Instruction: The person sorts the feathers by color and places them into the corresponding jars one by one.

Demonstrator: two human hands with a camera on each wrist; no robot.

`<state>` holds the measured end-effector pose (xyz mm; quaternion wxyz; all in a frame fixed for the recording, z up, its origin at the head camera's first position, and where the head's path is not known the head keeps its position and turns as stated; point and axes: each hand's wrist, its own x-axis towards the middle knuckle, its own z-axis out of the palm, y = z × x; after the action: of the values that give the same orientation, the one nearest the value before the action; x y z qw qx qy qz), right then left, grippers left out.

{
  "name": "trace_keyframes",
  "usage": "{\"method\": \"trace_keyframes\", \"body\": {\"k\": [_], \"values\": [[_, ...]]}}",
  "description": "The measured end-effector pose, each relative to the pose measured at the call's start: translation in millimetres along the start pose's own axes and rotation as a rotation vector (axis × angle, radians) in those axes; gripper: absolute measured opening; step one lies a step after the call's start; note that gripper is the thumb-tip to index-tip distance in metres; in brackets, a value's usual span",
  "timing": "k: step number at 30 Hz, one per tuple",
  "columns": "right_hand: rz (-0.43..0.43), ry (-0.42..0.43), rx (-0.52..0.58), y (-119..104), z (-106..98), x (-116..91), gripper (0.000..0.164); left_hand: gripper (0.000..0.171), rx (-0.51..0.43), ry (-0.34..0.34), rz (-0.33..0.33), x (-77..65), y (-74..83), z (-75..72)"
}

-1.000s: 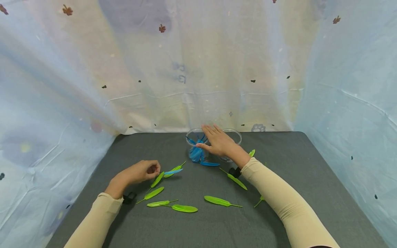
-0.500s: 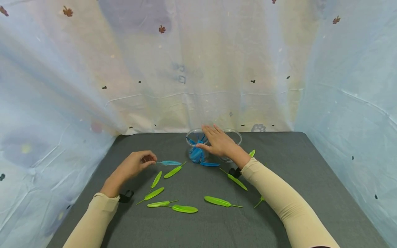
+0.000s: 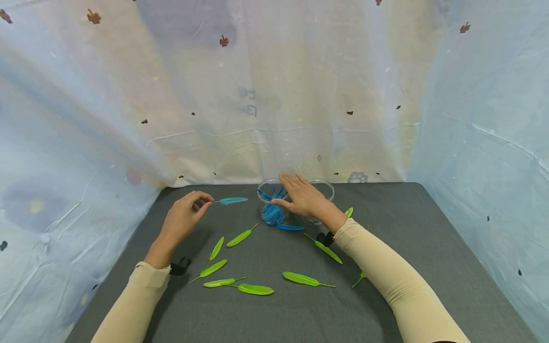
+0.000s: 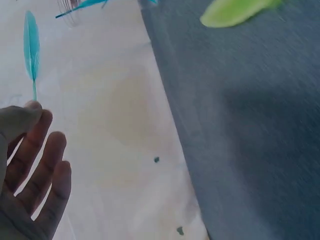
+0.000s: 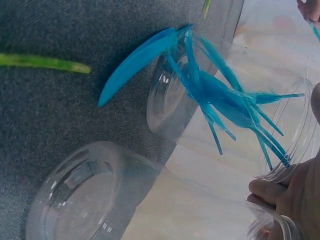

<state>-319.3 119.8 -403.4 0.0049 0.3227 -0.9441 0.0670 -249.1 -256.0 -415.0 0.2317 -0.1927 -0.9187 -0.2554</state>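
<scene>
In the head view my left hand [image 3: 184,214] is raised over the table's left side. Its thumb and index finger pinch a light blue feather [image 3: 233,200] by the quill, and the feather points right. The left wrist view shows this feather [image 4: 31,45] upright from the fingertips, other fingers loosely bent. My right hand [image 3: 304,197] rests with straight fingers across the rims of two clear jars. Blue feathers [image 5: 220,97] stand bunched in the left jar [image 5: 162,120]. Nothing shows inside the right jar [image 5: 75,200]. Another blue feather [image 3: 290,227] lies by the left jar's base.
Several green feathers lie scattered on the grey tabletop [image 3: 274,319], among them one green feather [image 3: 255,289] near the front and another green feather [image 3: 328,251] by the right forearm. A patterned curtain [image 3: 274,95] hangs behind the table and along both sides.
My left hand has lifted the blue feather up from among the green feathers on the left and moved it away toward the back. The right hand stays on the jars.
</scene>
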Motion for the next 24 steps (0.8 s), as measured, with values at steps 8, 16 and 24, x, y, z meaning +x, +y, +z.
{"method": "trace_keyframes", "body": {"k": [8, 16, 24], "values": [[0.000, -0.002, 0.010, -0.1, -0.4, -0.5, 0.096, 0.010, -0.021, 0.060, -0.016, 16.7, 21.2, 5.2], [0.005, 0.003, 0.000, 0.2, 0.7, 0.1, 0.096, 0.010, 0.008, 0.074, 0.010, 39.3, 35.0, 16.0], [0.005, 0.006, -0.008, -0.3, 1.4, 0.9, 0.096, 0.008, 0.142, 0.103, 0.111, 61.8, 47.2, 30.2]]}}
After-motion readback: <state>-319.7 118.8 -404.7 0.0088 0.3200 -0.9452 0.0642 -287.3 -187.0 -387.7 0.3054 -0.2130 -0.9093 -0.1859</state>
